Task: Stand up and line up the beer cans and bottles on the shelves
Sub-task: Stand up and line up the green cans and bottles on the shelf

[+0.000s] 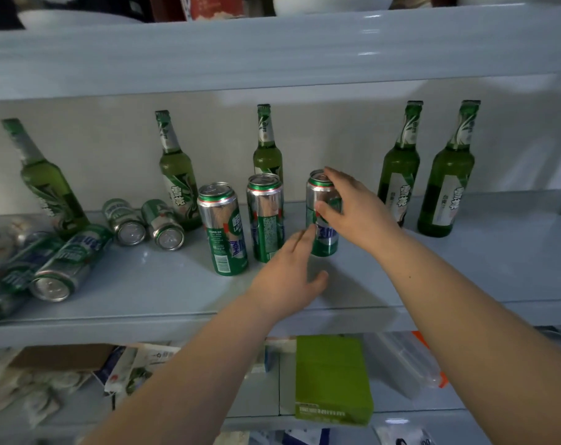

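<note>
A small shop or storeroom is shown. Pale blue shelves (465, 268) are stacked one above another. Many green beer bottles (399, 175) and beer cans (221, 220) of the same kind are kept there, and a green box (332, 374) and packets (38, 390) are stored below.

Shiny metal cans (222, 228), glossy green glass bottles (447, 184), smooth glossy shelf (465, 258).

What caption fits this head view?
Right hand grips the third upright can, left hand open beside it; toppled cans lie left on the shelf.
</note>
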### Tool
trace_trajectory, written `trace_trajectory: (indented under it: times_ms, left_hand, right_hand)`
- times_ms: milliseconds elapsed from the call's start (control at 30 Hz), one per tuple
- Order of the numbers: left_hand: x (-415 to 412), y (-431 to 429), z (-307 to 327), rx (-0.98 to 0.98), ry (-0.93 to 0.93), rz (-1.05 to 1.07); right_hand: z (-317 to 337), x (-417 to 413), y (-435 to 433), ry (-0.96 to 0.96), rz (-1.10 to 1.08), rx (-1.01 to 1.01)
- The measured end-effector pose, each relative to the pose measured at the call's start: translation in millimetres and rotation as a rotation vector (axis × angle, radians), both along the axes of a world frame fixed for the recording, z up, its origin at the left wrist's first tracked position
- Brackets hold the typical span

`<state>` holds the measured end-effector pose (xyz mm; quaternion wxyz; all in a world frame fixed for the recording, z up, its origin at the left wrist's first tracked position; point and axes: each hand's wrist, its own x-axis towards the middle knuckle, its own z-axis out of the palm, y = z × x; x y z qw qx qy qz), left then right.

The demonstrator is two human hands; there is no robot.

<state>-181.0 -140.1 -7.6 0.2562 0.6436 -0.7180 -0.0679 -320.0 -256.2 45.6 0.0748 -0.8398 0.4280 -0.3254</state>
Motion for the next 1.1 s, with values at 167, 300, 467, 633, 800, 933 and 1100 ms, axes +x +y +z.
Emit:
trace_trajectory:
  times_ms: [167,300,467,633,800,933,1100]
  left_hand:
    - [5.8,10.5,-2.0,-0.01,-0.2,0.044]
    - [8.8,29.5,-6.7,-0.078,-0.293,0.1]
    - [27.9,66.3,-20.6,-0.161,-0.414,0.254]
    - [73.6,108.2,-29.7,-0.141,-0.424,0.472]
    - [118.2,140.8,-29.5,-0.124,-0.395,0.564]
    - [154.0,159.2,-26.7,-0.157,-0.366,0.627]
    - [204.9,174.8,-25.3,-0.167,-0.343,0.679]
  right_hand:
    - [-12.1,2.3,3.7,0.108,-0.047,-0.031]
    - [-26.2,-1.2,19.8,0.094,-0.067,-0.165]
    - [-55.2,9.7,69.4,-0.039,0.141,-0.307]
    - [-81.0,59.3,114.2,0.0,0.321,-0.292]
    - [-86.2,116.3,141.3,0.057,0.441,-0.283]
    - [-85.2,159.4,153.7,0.109,0.499,-0.245]
    - [-81.8,211.1,159.8,0.129,0.503,-0.193]
